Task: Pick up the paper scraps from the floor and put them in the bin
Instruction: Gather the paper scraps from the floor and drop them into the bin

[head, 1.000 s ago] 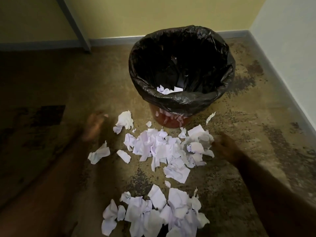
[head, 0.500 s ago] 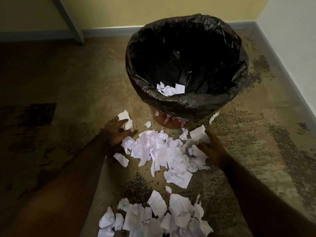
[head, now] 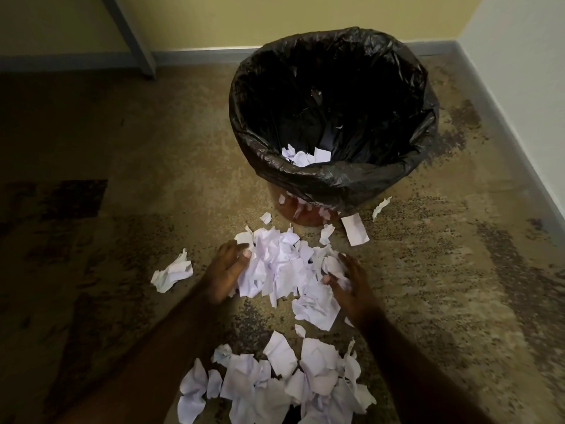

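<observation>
**mopbucket:** Speckled brown floor (head: 428, 301) in a corner with yellow walls, and the bin (head: 336, 179) with its black liner stands right behind the middle heap of paper scraps (head: 281, 267). How would that stuff handle?

**tidy_tom:** Feather-light, I'd guess, soft and crumpled, nothing to break. Loose bits will likely slip out of a pinch, so squeezing the heap from both sides and scooping underneath looks like the way.

**mopbucket:** And the hands?

**tidy_tom:** The left hand (head: 227, 270) touches the heap's left edge, fingers fairly straight, holding nothing. The right hand (head: 351, 286) is at its right edge, fingers loosely bent against some scraps; whether it really grips any, I can't tell. One crumpled piece (head: 172, 272) lies off to the left, a second heap (head: 275, 387) sits between the forearms, and a few scraps (head: 305, 157) are already in the bin.
</observation>
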The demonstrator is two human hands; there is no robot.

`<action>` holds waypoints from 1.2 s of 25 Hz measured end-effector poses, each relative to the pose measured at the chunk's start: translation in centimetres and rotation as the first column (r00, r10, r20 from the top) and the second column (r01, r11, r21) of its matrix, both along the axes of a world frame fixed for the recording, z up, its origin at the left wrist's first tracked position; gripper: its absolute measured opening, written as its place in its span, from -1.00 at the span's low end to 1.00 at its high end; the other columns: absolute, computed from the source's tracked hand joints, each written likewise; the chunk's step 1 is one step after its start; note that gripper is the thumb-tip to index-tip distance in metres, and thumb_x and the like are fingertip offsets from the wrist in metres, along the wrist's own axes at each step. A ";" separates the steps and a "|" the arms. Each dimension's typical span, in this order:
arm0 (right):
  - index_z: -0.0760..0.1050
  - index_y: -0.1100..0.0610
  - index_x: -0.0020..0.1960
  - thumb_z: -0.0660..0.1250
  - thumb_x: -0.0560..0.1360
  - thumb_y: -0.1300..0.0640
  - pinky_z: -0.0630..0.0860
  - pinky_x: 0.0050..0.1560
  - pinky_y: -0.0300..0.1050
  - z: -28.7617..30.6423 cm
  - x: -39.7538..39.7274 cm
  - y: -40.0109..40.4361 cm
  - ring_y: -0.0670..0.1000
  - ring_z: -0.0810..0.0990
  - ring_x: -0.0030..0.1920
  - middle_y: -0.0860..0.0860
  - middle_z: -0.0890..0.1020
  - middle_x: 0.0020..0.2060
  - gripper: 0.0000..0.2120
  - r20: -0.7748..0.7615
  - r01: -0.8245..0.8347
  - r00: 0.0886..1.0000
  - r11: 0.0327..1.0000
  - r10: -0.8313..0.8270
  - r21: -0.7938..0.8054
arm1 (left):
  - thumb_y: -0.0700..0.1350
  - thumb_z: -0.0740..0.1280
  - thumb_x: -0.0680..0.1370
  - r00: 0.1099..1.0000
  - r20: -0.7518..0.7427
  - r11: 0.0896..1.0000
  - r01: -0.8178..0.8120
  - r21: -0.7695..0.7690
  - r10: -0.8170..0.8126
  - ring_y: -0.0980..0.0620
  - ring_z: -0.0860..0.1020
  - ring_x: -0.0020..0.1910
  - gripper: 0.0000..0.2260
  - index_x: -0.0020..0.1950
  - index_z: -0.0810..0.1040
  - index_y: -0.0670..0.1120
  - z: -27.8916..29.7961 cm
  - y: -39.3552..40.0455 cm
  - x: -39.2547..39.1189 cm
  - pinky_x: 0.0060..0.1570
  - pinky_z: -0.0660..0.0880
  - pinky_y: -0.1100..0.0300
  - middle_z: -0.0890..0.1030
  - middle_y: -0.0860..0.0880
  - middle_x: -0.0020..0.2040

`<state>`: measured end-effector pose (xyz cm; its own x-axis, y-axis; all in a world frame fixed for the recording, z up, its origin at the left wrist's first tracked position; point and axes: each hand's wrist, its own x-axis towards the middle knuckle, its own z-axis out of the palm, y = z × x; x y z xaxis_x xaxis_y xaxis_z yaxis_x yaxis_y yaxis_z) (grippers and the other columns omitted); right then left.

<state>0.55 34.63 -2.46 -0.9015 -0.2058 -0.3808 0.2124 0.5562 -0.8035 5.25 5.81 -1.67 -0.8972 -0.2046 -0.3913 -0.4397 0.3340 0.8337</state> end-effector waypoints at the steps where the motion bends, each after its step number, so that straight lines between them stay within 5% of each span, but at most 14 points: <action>1: 0.25 -0.01 0.52 0.39 0.39 -0.29 0.30 0.48 0.12 -0.3 0.5 -0.5 0.02 0.25 0.50 0.02 0.26 0.51 -0.19 0.019 0.034 0.999 0.999 -0.033 -0.020 | 0.26 0.12 0.58 0.999 -0.011 0.999 -0.038 0.020 0.038 0.07 0.38 0.38 -0.50 0.42 0.42 0.04 -0.2 0.9 0.4 0.32 0.32 0.13 0.39 0.01 0.41; 5: 0.24 -0.08 0.52 0.43 0.51 -0.02 0.35 0.45 0.14 -0.8 2.2 -3.0 0.02 0.23 0.51 0.00 0.23 0.54 -0.35 0.011 0.063 0.998 0.995 -0.062 -0.081 | 0.27 0.08 0.54 0.994 0.010 0.990 -0.112 0.090 0.112 0.01 0.26 0.50 -0.42 0.51 0.31 0.06 -1.1 4.5 1.5 0.50 0.22 -0.09 0.26 -0.02 0.54; 10: 0.28 -0.17 0.49 0.30 0.49 -0.28 0.28 0.49 0.09 -0.3 3.7 -6.3 -0.07 0.32 0.49 -0.12 0.38 0.48 -0.39 0.032 0.077 0.997 0.970 -0.072 -0.232 | 0.28 0.10 0.56 0.993 0.070 0.965 -0.113 0.237 0.099 -0.04 0.23 0.53 -0.40 0.56 0.19 0.08 -0.9 8.5 1.2 0.49 0.21 -0.06 0.23 -0.02 0.55; 13: 0.31 -0.13 0.49 0.29 0.52 -0.29 0.29 0.49 0.08 0.4 4.1 -7.5 -0.10 0.38 0.46 -0.11 0.44 0.44 -0.41 0.111 0.158 0.986 0.927 -0.127 -0.340 | 0.28 0.20 0.57 0.976 0.060 0.852 -0.211 0.478 0.208 -0.11 0.34 0.48 -0.48 0.49 0.33 0.11 -1.8 10.1 1.6 0.47 0.22 -0.20 0.40 -0.08 0.47; 16: 0.37 -0.01 0.48 0.26 0.63 0.04 0.37 0.41 -0.14 1.7 4.8 -8.2 -0.17 0.49 0.36 -0.09 0.54 0.35 -0.58 0.188 0.276 0.960 0.827 -0.209 -0.490 | 0.32 0.31 0.49 0.949 0.114 0.694 -0.293 0.657 0.293 -0.11 0.35 0.48 -0.37 0.47 0.39 0.02 -1.7 11.2 2.1 0.51 0.16 -0.19 0.42 -0.12 0.47; 21: 0.44 0.04 0.41 0.22 0.65 0.14 0.44 0.35 -0.12 4.2 5.6 -8.7 -0.11 0.58 0.27 -0.04 0.63 0.25 -0.66 0.312 0.401 0.914 0.711 -0.261 -0.578 | 0.35 0.45 0.32 0.919 0.140 0.567 -0.342 0.750 0.369 -0.07 0.42 0.44 -0.15 0.46 0.40 -0.10 2.5 13.1 2.1 0.50 0.22 -0.05 0.48 -0.14 0.42; 23: 0.44 0.00 0.40 0.22 0.65 0.12 0.48 0.27 -0.20 5.6 5.8 -8.7 -0.11 0.59 0.26 -0.10 0.65 0.22 -0.68 0.325 0.390 0.916 0.707 -0.235 -0.590 | 0.27 0.41 0.42 0.895 0.132 0.533 -0.367 0.763 0.426 -0.05 0.46 0.40 -0.30 0.44 0.42 -0.10 4.4 13.5 2.3 0.44 0.31 0.03 0.51 -0.13 0.40; 26: 0.42 -0.06 0.38 0.25 0.63 0.06 0.49 0.19 -0.31 8.9 6.1 -9.1 -0.22 0.59 0.23 -0.18 0.64 0.19 -0.68 0.248 0.293 0.954 0.720 -0.172 -0.629 | 0.12 0.25 0.56 0.858 0.089 0.530 -0.391 0.752 0.506 0.00 0.47 0.40 -0.52 0.41 0.43 -0.06 7.5 13.5 3.2 0.40 0.33 0.08 0.54 -0.10 0.37; 30: 0.35 0.06 0.44 0.19 0.66 0.16 0.53 0.03 -0.40 14.5 6.6 -10.3 -0.21 0.64 0.15 -0.13 0.66 0.14 -0.65 0.153 0.143 0.987 0.665 -0.043 -0.733 | 0.47 0.38 0.26 0.842 -0.043 0.629 -0.366 0.686 0.537 -0.06 0.48 0.38 -0.08 0.45 0.41 -0.09 14.2 12.5 4.6 0.46 0.30 -0.11 0.54 -0.11 0.37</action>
<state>7.18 24.30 12.06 -0.8929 -0.3817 -0.2390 0.3451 -0.2390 -0.9076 9.84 18.27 12.48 -0.8356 -0.3906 -0.3863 -0.1632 -0.4950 0.8534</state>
